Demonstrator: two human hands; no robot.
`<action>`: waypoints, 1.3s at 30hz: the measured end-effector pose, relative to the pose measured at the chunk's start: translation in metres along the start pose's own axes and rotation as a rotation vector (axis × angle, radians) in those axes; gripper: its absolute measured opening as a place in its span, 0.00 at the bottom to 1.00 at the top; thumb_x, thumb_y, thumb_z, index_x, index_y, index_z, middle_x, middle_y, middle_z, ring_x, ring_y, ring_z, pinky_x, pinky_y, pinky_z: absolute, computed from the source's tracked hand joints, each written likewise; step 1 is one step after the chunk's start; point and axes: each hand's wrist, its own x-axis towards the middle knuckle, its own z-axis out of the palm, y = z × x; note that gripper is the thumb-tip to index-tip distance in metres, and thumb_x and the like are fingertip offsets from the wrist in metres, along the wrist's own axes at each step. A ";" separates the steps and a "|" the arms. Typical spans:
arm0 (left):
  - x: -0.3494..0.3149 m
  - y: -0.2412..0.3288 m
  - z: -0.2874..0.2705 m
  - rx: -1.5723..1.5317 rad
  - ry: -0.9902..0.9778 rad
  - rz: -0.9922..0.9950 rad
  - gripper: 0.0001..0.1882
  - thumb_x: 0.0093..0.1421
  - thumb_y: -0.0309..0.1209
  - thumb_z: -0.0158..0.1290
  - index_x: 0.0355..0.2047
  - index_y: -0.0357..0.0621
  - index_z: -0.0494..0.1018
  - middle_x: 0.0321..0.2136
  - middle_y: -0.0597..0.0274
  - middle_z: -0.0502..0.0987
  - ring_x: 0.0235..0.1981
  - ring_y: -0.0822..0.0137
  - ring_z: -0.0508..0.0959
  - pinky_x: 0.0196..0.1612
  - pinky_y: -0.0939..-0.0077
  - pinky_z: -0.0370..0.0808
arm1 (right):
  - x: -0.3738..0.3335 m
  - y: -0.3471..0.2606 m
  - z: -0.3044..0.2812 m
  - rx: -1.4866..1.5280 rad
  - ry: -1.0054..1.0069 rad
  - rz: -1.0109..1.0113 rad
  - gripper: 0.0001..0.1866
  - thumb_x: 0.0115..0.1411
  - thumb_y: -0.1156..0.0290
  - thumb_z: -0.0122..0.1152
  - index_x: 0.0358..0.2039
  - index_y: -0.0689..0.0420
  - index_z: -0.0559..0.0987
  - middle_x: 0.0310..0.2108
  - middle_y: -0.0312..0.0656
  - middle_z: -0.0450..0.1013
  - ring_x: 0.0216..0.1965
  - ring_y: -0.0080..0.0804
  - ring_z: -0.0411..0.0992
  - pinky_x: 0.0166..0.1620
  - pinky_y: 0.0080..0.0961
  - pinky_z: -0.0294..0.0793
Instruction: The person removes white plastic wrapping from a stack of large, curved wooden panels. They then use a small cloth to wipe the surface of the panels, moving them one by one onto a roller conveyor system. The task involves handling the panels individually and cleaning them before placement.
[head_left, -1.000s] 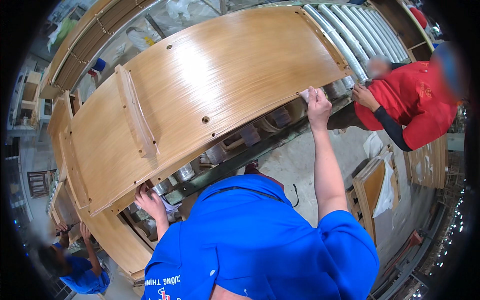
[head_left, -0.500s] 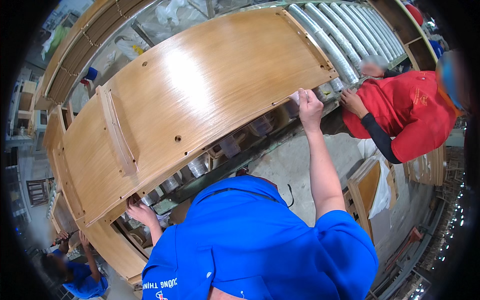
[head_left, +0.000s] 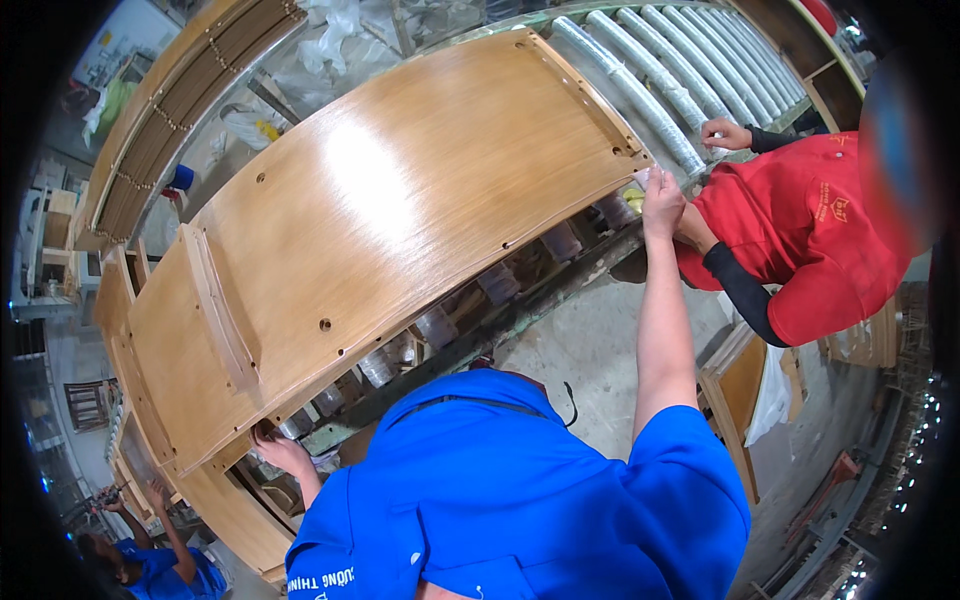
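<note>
The person in the blue shirt (head_left: 520,490) holds a long wooden panel (head_left: 390,210) over the roller conveyor (head_left: 670,80), its glossy face up, with a raised curved rail across it near the left end. The left hand (head_left: 278,450) is curled under the panel's near left corner, fingers closed on the edge. The right hand (head_left: 662,195) pinches the near right corner, fingers shut on the rim. Beside that corner stands a co-worker in a red shirt (head_left: 800,230), one hand (head_left: 727,132) resting on the rollers. Clear plastic wrapping (head_left: 330,25) lies bunched beyond the panel's far edge. More wooden panels are stacked at far left (head_left: 170,110).
</note>
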 end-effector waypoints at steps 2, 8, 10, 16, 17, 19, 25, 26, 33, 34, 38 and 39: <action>0.000 0.003 0.002 -0.067 0.000 -0.056 0.17 0.53 0.18 0.41 0.45 0.32 0.62 0.47 0.44 0.64 0.47 0.47 0.65 0.49 0.59 0.64 | 0.009 0.009 -0.002 -0.057 0.005 0.050 0.18 0.58 0.56 0.47 0.26 0.59 0.74 0.22 0.54 0.70 0.27 0.53 0.70 0.30 0.44 0.66; -0.003 0.013 0.001 0.010 -0.022 -0.108 0.19 0.53 0.17 0.41 0.47 0.30 0.60 0.47 0.44 0.63 0.46 0.48 0.67 0.50 0.61 0.65 | 0.014 0.021 -0.002 -0.065 0.001 0.013 0.17 0.58 0.56 0.47 0.26 0.58 0.74 0.21 0.55 0.70 0.27 0.54 0.70 0.30 0.43 0.67; -0.004 0.015 0.001 0.013 -0.018 -0.120 0.19 0.53 0.17 0.41 0.47 0.30 0.60 0.47 0.43 0.63 0.46 0.48 0.67 0.50 0.60 0.65 | 0.017 0.026 -0.002 -0.078 -0.002 0.022 0.17 0.58 0.56 0.47 0.26 0.58 0.74 0.21 0.54 0.70 0.27 0.54 0.70 0.30 0.43 0.67; -0.005 0.006 -0.003 0.086 0.005 -0.087 0.21 0.51 0.17 0.42 0.48 0.31 0.60 0.48 0.40 0.64 0.48 0.44 0.65 0.51 0.58 0.62 | 0.029 0.050 0.015 -0.058 -0.035 0.057 0.15 0.57 0.60 0.48 0.30 0.58 0.77 0.28 0.52 0.73 0.33 0.47 0.73 0.36 0.36 0.70; -0.007 0.008 0.001 0.040 -0.028 -0.127 0.20 0.52 0.18 0.42 0.48 0.31 0.61 0.47 0.41 0.65 0.48 0.45 0.65 0.51 0.60 0.62 | 0.035 0.056 0.012 -0.070 -0.027 0.009 0.15 0.57 0.61 0.48 0.31 0.58 0.77 0.29 0.51 0.74 0.34 0.45 0.73 0.38 0.35 0.70; -0.005 0.010 0.019 -0.150 -0.022 -0.281 0.18 0.52 0.18 0.42 0.45 0.31 0.65 0.45 0.43 0.67 0.48 0.49 0.67 0.51 0.62 0.63 | 0.081 0.053 -0.024 0.252 0.026 -0.201 0.13 0.56 0.69 0.47 0.35 0.62 0.76 0.32 0.45 0.74 0.35 0.36 0.72 0.41 0.32 0.70; 0.001 -0.013 -0.030 0.057 -0.081 -0.035 0.19 0.43 0.21 0.48 0.39 0.38 0.68 0.41 0.47 0.69 0.44 0.48 0.67 0.46 0.60 0.65 | -0.037 -0.034 -0.010 2.171 -0.741 0.391 0.21 0.62 0.72 0.40 0.57 0.52 0.60 0.60 0.39 0.52 0.59 0.38 0.53 0.58 0.49 0.51; -0.006 -0.020 -0.036 0.054 -0.051 -0.017 0.18 0.43 0.22 0.49 0.39 0.38 0.68 0.43 0.49 0.68 0.46 0.49 0.66 0.48 0.60 0.63 | -0.056 -0.064 -0.008 2.264 -0.851 0.465 0.23 0.62 0.72 0.40 0.58 0.49 0.58 0.63 0.34 0.46 0.63 0.41 0.44 0.60 0.54 0.44; -0.032 -0.076 -0.064 -0.079 0.037 -0.049 0.08 0.47 0.26 0.52 0.31 0.45 0.71 0.42 0.57 0.69 0.47 0.54 0.66 0.50 0.60 0.61 | -0.174 -0.233 -0.003 2.117 -1.348 0.656 0.22 0.64 0.71 0.33 0.59 0.44 0.56 0.42 0.43 0.62 0.45 0.39 0.62 0.43 0.38 0.67; -0.032 -0.089 -0.069 -0.070 0.055 -0.070 0.08 0.47 0.26 0.52 0.30 0.45 0.71 0.41 0.57 0.69 0.46 0.54 0.66 0.50 0.60 0.61 | -0.187 -0.256 -0.006 2.197 -1.418 0.699 0.22 0.64 0.71 0.33 0.59 0.45 0.56 0.35 0.42 0.62 0.38 0.34 0.62 0.37 0.32 0.66; -0.039 -0.164 -0.093 -0.049 0.170 -0.217 0.07 0.48 0.26 0.51 0.30 0.45 0.71 0.41 0.58 0.70 0.45 0.55 0.67 0.49 0.61 0.62 | -0.255 -0.331 -0.012 1.960 -1.377 0.751 0.20 0.62 0.68 0.37 0.56 0.53 0.58 0.21 0.34 0.53 0.21 0.21 0.51 0.23 0.18 0.53; -0.037 -0.180 -0.097 -0.064 0.203 -0.258 0.07 0.48 0.26 0.51 0.30 0.45 0.71 0.41 0.58 0.70 0.45 0.55 0.67 0.48 0.61 0.62 | -0.268 -0.342 -0.011 1.874 -1.397 0.658 0.20 0.62 0.67 0.38 0.55 0.54 0.59 0.22 0.34 0.54 0.21 0.21 0.51 0.23 0.18 0.53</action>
